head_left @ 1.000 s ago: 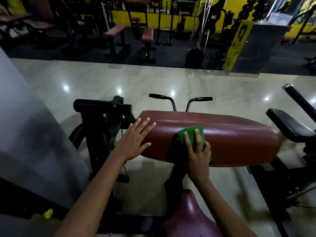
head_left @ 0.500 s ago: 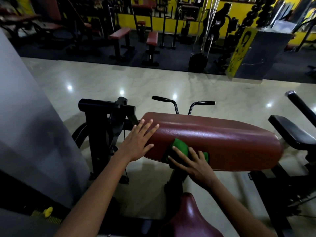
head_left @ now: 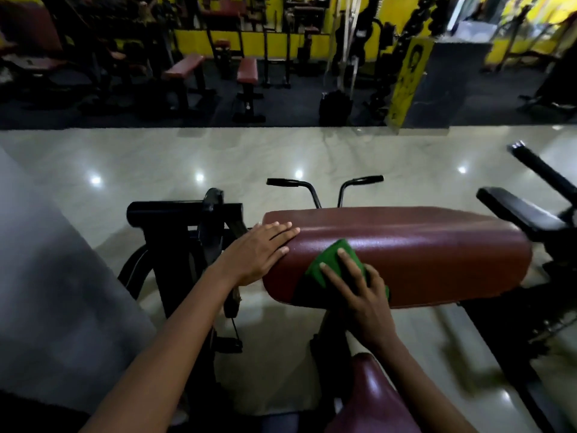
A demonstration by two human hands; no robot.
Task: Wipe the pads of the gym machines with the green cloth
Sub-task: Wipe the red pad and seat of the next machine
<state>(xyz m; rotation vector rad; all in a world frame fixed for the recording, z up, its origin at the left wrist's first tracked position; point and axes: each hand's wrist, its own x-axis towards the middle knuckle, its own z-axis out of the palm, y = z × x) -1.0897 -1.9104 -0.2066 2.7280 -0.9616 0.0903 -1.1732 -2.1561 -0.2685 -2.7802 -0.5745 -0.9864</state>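
A long maroon pad [head_left: 421,245] of a gym machine lies across the middle of the view. The green cloth [head_left: 331,260] sits on the pad's near left part. My right hand [head_left: 359,292] presses flat on the cloth, fingers spread over it. My left hand [head_left: 259,251] rests flat on the pad's left end, fingers together, holding nothing. A second maroon seat pad [head_left: 371,398] shows below, near my right forearm.
The machine's black frame [head_left: 184,220] stands to the left, with two black handles [head_left: 324,185] behind the pad. A black pad and bar [head_left: 518,210] are at the right. A grey wall [head_left: 46,276] runs along the left. Benches [head_left: 246,70] stand across the glossy floor.
My right hand has slid the green cloth from the pad's top down over its near edge and slightly left. My left hand's fingers have drawn together on the pad's end.
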